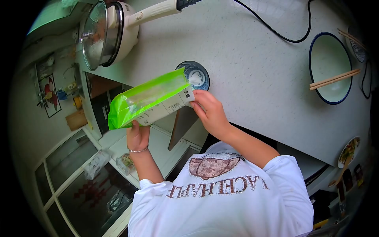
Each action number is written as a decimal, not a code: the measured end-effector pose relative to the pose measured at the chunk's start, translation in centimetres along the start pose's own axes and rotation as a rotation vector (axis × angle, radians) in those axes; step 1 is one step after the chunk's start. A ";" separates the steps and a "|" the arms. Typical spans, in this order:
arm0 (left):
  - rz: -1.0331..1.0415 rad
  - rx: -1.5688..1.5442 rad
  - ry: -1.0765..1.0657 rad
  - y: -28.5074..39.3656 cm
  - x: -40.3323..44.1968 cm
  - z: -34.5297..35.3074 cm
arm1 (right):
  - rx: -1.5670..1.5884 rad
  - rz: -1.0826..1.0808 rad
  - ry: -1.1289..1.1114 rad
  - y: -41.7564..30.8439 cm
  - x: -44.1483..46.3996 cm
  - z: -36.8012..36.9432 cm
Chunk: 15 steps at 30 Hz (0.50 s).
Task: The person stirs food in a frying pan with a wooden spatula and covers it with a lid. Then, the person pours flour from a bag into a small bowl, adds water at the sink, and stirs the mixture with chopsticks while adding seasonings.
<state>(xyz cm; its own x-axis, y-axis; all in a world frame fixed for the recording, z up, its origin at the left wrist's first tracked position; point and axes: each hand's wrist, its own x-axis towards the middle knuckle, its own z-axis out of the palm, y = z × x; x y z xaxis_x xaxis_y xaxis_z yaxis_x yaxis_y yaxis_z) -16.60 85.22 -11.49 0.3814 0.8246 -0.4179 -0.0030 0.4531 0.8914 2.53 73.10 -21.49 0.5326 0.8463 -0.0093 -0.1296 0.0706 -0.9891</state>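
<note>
A green and white flour bag (152, 100) with a clear window is held tilted between my two hands. My left hand (138, 136) grips its lower end from beneath. At its upper right end my right hand (209, 111) pinches the bag's edge near the mouth. Just beyond that mouth stands a small blue patterned bowl (202, 74) with white powder (196, 78) in it. The bag's end overlaps part of the bowl; whether the two touch I cannot tell.
A cream electric pot (128, 35) with a glass lid stands at the upper left of the counter (252, 75). At the right is a blue-rimmed basin (329, 59) with chopsticks (334, 79) across it. A black cord (276, 31) curves along the back. A plate of food (349, 152) lies lower right.
</note>
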 end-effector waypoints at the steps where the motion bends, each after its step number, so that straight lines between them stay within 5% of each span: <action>1: 0.000 0.015 0.000 0.1 0.0 0.0 | 0.000 -0.001 -0.002 0.0 -0.1 0.1; 15: -0.013 0.000 0.010 -0.1 -0.2 -0.1 | 0.005 0.009 -0.027 -0.5 -0.3 -0.2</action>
<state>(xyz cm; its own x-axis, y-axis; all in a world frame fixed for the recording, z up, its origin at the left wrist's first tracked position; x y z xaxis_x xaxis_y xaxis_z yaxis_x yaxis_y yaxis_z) -16.74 85.04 -11.48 0.3720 0.8220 -0.4312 0.0017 0.4639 0.8859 2.60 72.67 -21.04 0.5087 0.8608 -0.0138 -0.1385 0.0660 -0.9882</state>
